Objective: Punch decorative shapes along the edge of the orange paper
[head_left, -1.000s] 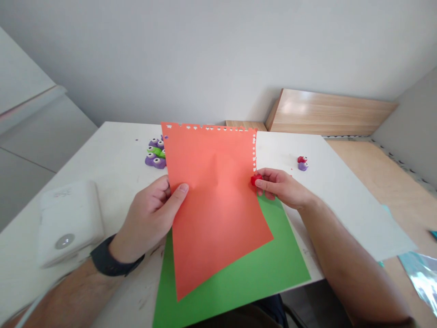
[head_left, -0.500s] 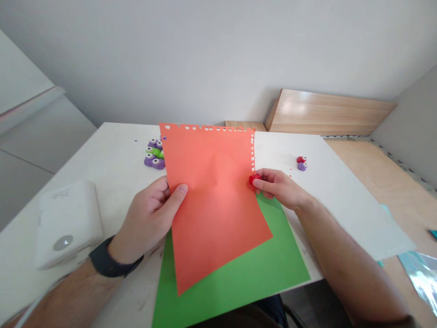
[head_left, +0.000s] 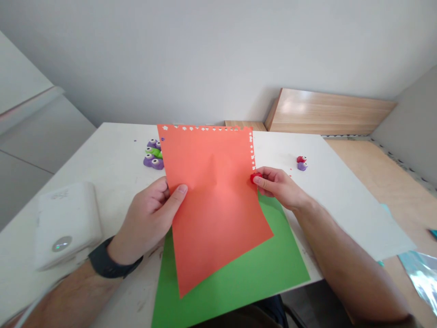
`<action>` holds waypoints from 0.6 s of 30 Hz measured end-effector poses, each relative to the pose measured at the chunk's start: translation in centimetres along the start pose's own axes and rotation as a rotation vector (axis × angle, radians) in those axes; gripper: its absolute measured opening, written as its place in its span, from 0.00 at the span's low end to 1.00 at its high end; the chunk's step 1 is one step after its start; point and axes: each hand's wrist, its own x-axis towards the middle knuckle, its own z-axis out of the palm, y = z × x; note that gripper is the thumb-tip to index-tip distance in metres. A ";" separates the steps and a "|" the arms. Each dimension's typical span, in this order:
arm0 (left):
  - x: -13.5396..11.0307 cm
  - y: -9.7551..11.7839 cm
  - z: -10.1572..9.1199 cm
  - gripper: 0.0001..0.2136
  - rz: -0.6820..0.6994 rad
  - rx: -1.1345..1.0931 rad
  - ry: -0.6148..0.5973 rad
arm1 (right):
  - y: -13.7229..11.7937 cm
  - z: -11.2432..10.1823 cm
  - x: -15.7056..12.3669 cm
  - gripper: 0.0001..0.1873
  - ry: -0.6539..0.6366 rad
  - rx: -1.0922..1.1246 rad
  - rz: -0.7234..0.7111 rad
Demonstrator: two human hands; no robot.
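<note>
An orange-red paper sheet [head_left: 213,200] is held up at a tilt, with small flower-shaped cutouts along its top and right edges. My left hand [head_left: 148,218] grips its left edge, thumb on the front. My right hand [head_left: 278,187] pinches a small red craft punch [head_left: 254,178] on the sheet's right edge, and the punch is mostly hidden by my fingers. A green paper sheet [head_left: 239,273] lies flat under the orange one, partly covered by it.
Purple and green craft punches [head_left: 153,156] stand at the table's far side, and a red-and-purple pair [head_left: 301,163] sits to the right. A white boxy device [head_left: 66,225] lies near my left wrist. Wooden boards [head_left: 327,111] stand beyond the white table [head_left: 116,150].
The orange sheet's top has shifted slightly left. Both hands keep their hold, and the red punch stays at the right edge.
</note>
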 end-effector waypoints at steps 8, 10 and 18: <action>-0.1 -0.1 0.0 0.17 -0.030 -0.051 -0.005 | 0.1 0.3 0.1 0.22 0.040 0.025 0.018; -0.1 -0.1 0.0 0.17 -0.027 -0.031 0.001 | 0.2 0.4 0.2 0.23 0.055 0.020 0.021; 0.0 -0.3 -0.1 0.16 -0.021 0.044 0.018 | 0.3 0.6 0.3 0.24 0.053 -0.022 0.031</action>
